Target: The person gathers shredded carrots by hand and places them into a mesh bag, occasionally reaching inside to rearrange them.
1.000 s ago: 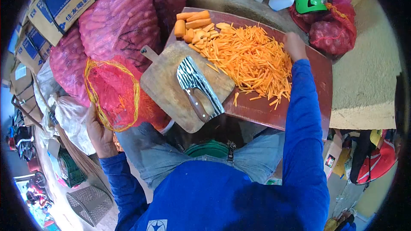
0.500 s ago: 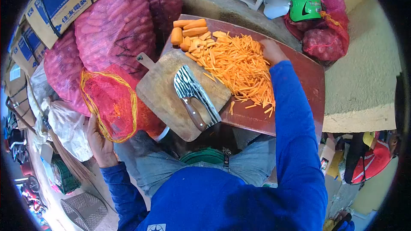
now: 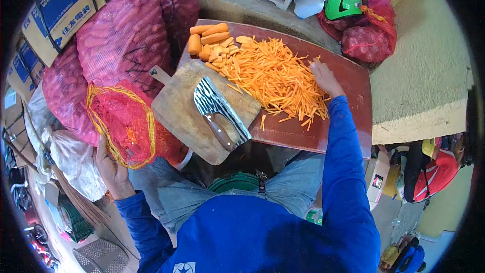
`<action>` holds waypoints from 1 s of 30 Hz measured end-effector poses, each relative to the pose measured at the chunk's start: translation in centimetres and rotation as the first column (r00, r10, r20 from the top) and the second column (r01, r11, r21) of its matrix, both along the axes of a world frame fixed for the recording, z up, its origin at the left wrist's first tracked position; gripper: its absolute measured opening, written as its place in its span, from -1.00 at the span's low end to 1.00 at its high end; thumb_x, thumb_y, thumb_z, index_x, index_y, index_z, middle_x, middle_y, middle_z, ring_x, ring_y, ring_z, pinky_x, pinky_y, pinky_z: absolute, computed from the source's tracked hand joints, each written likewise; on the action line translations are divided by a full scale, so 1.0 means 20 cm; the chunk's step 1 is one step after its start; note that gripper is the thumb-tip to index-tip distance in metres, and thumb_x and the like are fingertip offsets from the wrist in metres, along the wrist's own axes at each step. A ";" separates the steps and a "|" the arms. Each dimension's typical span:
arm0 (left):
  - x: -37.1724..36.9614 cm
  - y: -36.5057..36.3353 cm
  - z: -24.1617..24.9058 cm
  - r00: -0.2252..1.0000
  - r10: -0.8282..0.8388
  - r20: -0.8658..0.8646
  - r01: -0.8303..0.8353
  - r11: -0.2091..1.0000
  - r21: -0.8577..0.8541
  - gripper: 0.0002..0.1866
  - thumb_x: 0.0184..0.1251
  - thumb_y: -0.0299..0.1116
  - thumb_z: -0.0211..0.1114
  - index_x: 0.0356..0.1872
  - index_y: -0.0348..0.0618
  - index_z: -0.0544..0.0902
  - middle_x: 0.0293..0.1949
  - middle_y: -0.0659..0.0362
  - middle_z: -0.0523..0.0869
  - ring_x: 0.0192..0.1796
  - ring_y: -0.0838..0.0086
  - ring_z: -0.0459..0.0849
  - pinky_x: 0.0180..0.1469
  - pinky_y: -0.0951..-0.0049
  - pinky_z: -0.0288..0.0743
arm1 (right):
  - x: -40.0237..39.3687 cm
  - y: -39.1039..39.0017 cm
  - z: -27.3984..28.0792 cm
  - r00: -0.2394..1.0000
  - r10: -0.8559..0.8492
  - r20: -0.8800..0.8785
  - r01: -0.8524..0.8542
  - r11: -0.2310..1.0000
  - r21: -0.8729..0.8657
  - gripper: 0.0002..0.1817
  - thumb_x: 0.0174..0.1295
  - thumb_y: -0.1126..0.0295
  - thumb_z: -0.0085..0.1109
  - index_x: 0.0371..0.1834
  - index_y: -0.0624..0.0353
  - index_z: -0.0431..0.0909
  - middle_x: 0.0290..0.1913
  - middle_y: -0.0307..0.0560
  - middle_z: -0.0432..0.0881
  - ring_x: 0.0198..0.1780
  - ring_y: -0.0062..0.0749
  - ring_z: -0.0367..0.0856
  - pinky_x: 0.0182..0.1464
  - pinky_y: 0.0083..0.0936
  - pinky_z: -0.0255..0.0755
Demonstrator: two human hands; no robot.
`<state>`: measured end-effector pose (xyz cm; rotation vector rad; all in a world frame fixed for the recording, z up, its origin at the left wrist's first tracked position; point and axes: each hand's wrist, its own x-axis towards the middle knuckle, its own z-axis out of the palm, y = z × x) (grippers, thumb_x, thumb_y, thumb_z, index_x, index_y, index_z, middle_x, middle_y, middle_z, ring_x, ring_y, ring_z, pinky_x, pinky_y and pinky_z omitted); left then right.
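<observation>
Cardboard box (image 3: 65,9), upper left: blue panel with white lettering, partly cut off, "…ponents" above "Wiring Harness"; below it, in blue, "住友電装"; small square logo beside, apparently a "K". Second box (image 3: 29,63), beneath: blue panel, print too small to read. Green helmet (image 3: 335,1): black tick-shaped mark, small lettering illegible. Blue shirt (image 3: 227,232): pale square emblem (image 3: 184,267) with star, no legible wording.
</observation>
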<state>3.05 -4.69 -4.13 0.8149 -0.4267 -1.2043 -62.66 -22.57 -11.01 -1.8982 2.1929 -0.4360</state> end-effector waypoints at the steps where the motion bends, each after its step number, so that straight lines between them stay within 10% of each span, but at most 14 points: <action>1: 0.00 0.01 0.00 1.000 0.000 -0.003 0.000 1.000 -0.004 -0.62 0.65 -0.33 0.01 0.31 -0.34 0.49 0.25 0.00 0.64 0.24 0.26 0.66 0.32 0.20 0.55 | 0.11 0.04 0.06 0.999 -0.010 -0.032 0.014 0.993 0.113 -0.25 0.45 -0.28 -0.20 0.53 -0.05 0.28 0.54 0.11 0.26 0.48 0.38 0.20 0.43 0.30 0.07; 12: 0.01 0.06 0.01 0.998 0.046 -0.033 -0.046 0.999 -0.018 -0.61 0.65 -0.32 0.02 0.31 -0.35 0.48 0.26 -0.01 0.63 0.25 0.25 0.65 0.33 0.19 0.54 | 0.40 0.19 0.16 0.978 0.198 -0.062 -0.177 0.952 0.248 0.32 -0.25 -0.31 0.53 0.64 -0.14 0.06 0.54 0.33 0.18 0.42 0.57 0.21 0.42 0.37 0.07; 30: 0.02 -0.05 0.10 0.991 -0.002 -0.137 -0.009 0.997 -0.078 -0.63 0.63 -0.33 0.03 0.27 -0.34 0.52 0.22 0.00 0.67 0.23 0.29 0.67 0.31 0.23 0.55 | 0.37 0.19 -0.05 0.988 0.150 0.047 -0.136 0.965 -0.224 -0.32 -0.11 0.37 0.47 0.20 0.26 0.58 0.19 0.16 0.64 0.23 0.05 0.60 0.28 -0.20 0.47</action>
